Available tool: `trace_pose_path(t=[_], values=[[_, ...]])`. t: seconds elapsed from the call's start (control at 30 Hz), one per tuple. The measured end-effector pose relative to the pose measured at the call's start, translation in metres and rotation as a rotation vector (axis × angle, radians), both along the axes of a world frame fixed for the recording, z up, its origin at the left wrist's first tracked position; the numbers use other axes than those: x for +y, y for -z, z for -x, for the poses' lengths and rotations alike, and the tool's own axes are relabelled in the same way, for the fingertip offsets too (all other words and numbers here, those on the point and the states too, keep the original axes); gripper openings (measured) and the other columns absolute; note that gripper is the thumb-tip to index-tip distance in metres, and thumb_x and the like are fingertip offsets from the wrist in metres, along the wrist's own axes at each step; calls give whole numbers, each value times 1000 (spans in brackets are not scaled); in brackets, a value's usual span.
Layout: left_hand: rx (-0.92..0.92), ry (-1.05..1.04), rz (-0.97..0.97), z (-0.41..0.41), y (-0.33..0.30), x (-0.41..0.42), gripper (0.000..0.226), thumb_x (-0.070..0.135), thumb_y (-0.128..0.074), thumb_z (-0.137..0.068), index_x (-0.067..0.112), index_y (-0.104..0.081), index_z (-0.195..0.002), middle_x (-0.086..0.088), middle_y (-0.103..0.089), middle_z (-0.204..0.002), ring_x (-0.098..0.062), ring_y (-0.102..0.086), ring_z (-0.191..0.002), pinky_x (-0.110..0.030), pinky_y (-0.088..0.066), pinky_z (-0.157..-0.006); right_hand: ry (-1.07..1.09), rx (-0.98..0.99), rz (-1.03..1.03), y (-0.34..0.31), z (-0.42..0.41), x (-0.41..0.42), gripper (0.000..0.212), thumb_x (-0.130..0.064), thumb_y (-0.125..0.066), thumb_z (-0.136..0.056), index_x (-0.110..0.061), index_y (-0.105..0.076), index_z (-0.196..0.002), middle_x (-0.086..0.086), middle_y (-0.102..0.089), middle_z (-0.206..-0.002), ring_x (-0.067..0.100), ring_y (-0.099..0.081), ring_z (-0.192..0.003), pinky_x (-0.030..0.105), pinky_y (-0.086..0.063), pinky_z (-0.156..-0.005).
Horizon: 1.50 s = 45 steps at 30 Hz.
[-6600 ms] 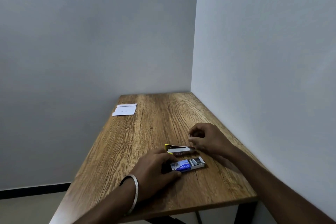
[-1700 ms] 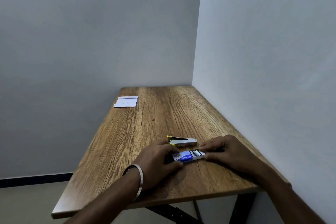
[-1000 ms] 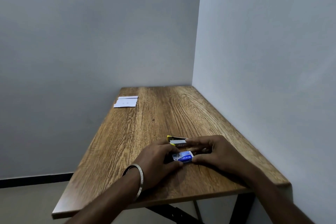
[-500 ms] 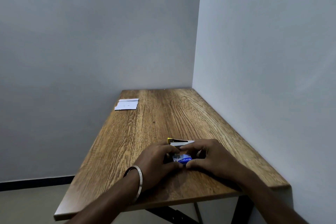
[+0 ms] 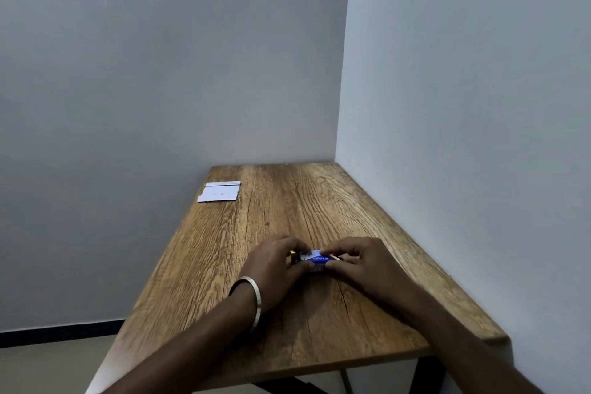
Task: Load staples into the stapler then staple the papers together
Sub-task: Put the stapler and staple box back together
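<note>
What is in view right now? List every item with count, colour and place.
staple box: one, blue and white, near middle of the table, held between both hands.
stapler: one, only a yellow tip shows, just behind the box beside the left fingers; the rest is hidden.
papers: small stack, white, far left corner of the table; exact count cannot be told.
table: one, brown wood grain, set into the wall corner.
walls: two, grey, meeting behind the table.
bangle: one, silver, on the left wrist.
left hand: one, gripping the box's left end.
right hand: one, gripping the box's right end.
</note>
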State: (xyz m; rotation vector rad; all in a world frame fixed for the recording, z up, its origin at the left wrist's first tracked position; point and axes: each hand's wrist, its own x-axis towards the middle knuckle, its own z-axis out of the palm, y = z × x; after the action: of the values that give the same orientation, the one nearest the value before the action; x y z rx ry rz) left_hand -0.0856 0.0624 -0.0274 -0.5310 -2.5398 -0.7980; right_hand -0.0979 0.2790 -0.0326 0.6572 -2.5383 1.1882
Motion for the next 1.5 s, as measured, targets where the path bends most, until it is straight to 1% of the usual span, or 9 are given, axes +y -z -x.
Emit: trace_pose_path(t=[0.13, 0.27, 0.37, 0.47, 0.67, 0.83, 1.0, 1.3, 1.5], values=[[-22, 0, -75, 5, 4, 1, 21, 39, -73, -82, 27, -71, -99, 11, -65, -99, -7, -59, -91, -31, -50, -80, -1, 4, -21, -1, 4, 1, 23, -27, -79, -83, -32, -79, -105, -16, -77, -94, -2, -70, -89, 27, -59, -82], [-58, 16, -108, 7, 4, -1, 21, 34, -75, -82, 25, -73, -102, 10, -71, -99, -7, -63, -92, -32, -52, -83, 3, 20, -8, 0, 4, 0, 25, -25, -81, -81, -32, -79, -105, -18, -77, -96, -6, -69, -91, 13, -53, -80], [-55, 43, -57, 7, 4, -4, 24, 31, -75, -83, 25, -72, -106, 8, -72, -103, -9, -63, -94, -33, -52, -84, -7, 11, -3, 2, 3, 2, 31, -24, -84, -77, -32, -78, -106, -18, -76, -103, -9, -68, -96, 8, -50, -83], [-50, 72, 4, 6, 4, -6, 30, 27, -76, -82, 24, -71, -112, 6, -71, -107, -11, -63, -97, -34, -52, -85, 5, 5, 6, 2, 2, 3, 34, -18, -86, -76, -30, -78, -107, -16, -76, -106, -9, -67, -101, 12, -51, -90], [-8, 51, 47, 10, 4, -5, 29, 27, -73, -84, 25, -70, -113, 7, -67, -111, -11, -61, -97, -32, -53, -83, 38, 40, -23, 0, 8, -2, 29, -18, -85, -76, -29, -80, -102, -14, -77, -97, -5, -68, -94, 17, -54, -84], [15, 7, 122, 26, 0, -3, 29, 31, -69, -87, 28, -68, -115, 7, -65, -114, -12, -61, -98, -25, -50, -78, 78, 73, -108, -3, 25, -7, 27, -23, -84, -78, -30, -80, -103, -14, -77, -99, -10, -65, -91, 4, -44, -78], [46, -44, 183, 52, -3, -2, 29, 37, -67, -88, 29, -67, -116, 5, -66, -115, -17, -62, -100, -29, -50, -77, 96, 49, -110, -6, 52, -11, 26, -24, -83, -79, -29, -80, -103, -13, -77, -98, -4, -67, -91, 15, -49, -79], [24, -33, 154, 119, -2, 6, 28, 28, -67, -89, 24, -67, -116, 1, -66, -114, -18, -62, -99, -31, -53, -81, 115, 44, -156, -12, 117, -12, 24, -17, -84, -77, -24, -80, -100, -15, -71, -86, -2, -66, -86, 18, -51, -77], [-8, -44, 138, 178, -1, 14, 27, 27, -66, -89, 23, -67, -116, 0, -65, -115, -18, -62, -100, -36, -55, -85, 144, 50, -145, -12, 172, -10, 24, -13, -82, -79, -21, -80, -101, -7, -74, -92, 2, -66, -87, 22, -54, -79]])
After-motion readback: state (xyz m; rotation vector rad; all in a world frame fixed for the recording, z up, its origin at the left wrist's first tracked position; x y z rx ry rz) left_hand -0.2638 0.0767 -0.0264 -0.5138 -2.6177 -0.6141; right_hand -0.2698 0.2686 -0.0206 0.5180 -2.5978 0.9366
